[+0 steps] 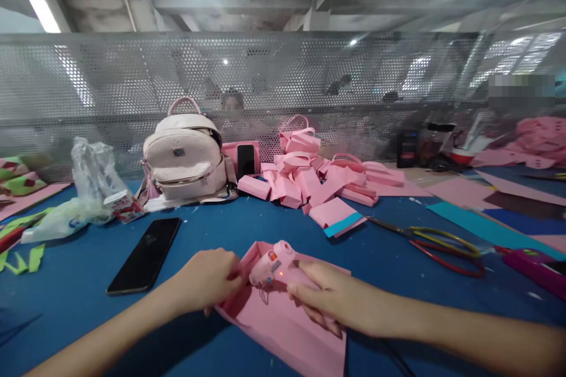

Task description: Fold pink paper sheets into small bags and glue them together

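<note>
Your right hand [329, 300] is closed around the pink glue gun [272, 266], its nozzle pointing left toward a fold of the pink paper sheet [292, 330] that lies on the blue table [88, 282] right in front of you. Your left hand [207, 279] is curled over the sheet's left edge, fingers pinching the raised flap near the nozzle. Keep those fingertips just clear of the tip, since the small light on the gun suggests it is hot. Hold the flap steady and flat so the fold does not spring open, and judge the bead thin so it does not squeeze out past the edge. The black phone [145, 253] sits near on your left and the scissors [437, 241] further right; the pile of finished pink bags [318, 182] lies far beyond, beside the backpack [186, 156]
</note>
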A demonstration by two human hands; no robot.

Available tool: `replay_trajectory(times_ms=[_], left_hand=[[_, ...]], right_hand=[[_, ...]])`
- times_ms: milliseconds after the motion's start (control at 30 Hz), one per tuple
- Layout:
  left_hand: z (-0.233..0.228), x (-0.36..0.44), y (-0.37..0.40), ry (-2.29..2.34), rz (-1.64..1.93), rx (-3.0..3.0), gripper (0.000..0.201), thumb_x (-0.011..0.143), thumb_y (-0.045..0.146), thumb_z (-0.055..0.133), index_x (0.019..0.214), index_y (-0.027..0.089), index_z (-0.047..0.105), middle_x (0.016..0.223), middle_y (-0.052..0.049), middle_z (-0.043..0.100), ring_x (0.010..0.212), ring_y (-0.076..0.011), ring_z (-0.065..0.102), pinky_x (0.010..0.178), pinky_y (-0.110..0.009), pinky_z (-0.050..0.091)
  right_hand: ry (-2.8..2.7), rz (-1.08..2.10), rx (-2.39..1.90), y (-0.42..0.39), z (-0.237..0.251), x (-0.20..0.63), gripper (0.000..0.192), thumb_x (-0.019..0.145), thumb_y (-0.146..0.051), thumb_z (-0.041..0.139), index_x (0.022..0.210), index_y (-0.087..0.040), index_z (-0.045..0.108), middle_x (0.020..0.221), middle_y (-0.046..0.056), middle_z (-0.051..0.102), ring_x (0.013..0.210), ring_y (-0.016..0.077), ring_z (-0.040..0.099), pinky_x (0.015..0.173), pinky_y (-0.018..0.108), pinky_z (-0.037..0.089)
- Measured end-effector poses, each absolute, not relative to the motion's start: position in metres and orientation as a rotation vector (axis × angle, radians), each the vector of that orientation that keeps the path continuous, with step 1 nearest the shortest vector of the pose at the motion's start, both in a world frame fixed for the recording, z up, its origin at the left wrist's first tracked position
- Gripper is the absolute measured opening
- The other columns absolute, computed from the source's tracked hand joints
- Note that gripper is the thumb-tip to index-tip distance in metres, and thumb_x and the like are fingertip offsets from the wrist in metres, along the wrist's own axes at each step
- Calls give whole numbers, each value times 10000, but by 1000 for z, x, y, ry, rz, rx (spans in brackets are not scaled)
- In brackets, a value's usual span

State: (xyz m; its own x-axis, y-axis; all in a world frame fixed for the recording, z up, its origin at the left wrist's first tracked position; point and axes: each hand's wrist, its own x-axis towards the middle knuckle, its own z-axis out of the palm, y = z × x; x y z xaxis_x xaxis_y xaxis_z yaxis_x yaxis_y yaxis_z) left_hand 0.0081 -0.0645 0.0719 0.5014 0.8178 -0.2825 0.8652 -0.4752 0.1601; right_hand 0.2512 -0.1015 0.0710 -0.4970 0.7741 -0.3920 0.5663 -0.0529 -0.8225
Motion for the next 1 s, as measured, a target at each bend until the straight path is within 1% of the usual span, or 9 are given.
replay_trajectory(times_ms=[100,267,333,433,633,800,1000], left_hand=[[73,8,-65,1413,-250,2453,315,859,253,378,548,202,379,478,4,496,465,-144,533,490,-255,250],[74,8,-64,1440,-253,2461,278,846,247,397,576,199,444,585,-44,605,562,-180,601,504,-263,254],[74,9,-65,1447,-259,2458,279,851,250,395,589,197,476,582,-46,616,550,-181,603,503,-263,263],[76,9,-66,1456,-266,2458,277,851,249,396,613,194,527,583,-50,631,543,-185,608,509,-261,296],[75,9,-66,1463,-274,2486,277,849,239,400,666,184,601,685,-82,684,633,-216,658,564,-272,380],[75,9,-65,1474,-272,2492,269,852,234,398,693,178,608,775,-111,706,721,-256,691,599,-293,411],[72,8,-65,1470,-252,2496,265,857,258,402,709,185,609,804,-111,708,748,-265,696,623,-300,436]], right_hand=[[-2060,1540,-1450,-100,73,253,246,997,-404,420,1007,-164,476,671,-42,528,496,67,475,444,160,374],[-2098,1469,-1452,-99,71,257,302,993,-434,417,1055,-146,484,694,-16,568,502,80,504,458,175,394],[-2104,1445,-1461,-98,69,258,313,990,-445,419,1047,-147,492,703,-9,581,502,81,506,457,176,396],[-2121,1419,-1463,-97,68,259,338,987,-478,415,1006,-150,496,699,-7,581,490,80,499,453,178,399],[-2107,1414,-1432,-96,73,259,380,995,-521,380,846,-178,447,649,-27,523,482,72,463,455,174,369],[-2121,1320,-1470,-93,73,262,387,990,-541,395,854,-181,442,634,-30,524,502,90,490,470,194,364],[-2139,1250,-1503,-93,73,263,425,998,-557,366,813,-183,448,597,-30,512,511,104,483,487,215,345]])
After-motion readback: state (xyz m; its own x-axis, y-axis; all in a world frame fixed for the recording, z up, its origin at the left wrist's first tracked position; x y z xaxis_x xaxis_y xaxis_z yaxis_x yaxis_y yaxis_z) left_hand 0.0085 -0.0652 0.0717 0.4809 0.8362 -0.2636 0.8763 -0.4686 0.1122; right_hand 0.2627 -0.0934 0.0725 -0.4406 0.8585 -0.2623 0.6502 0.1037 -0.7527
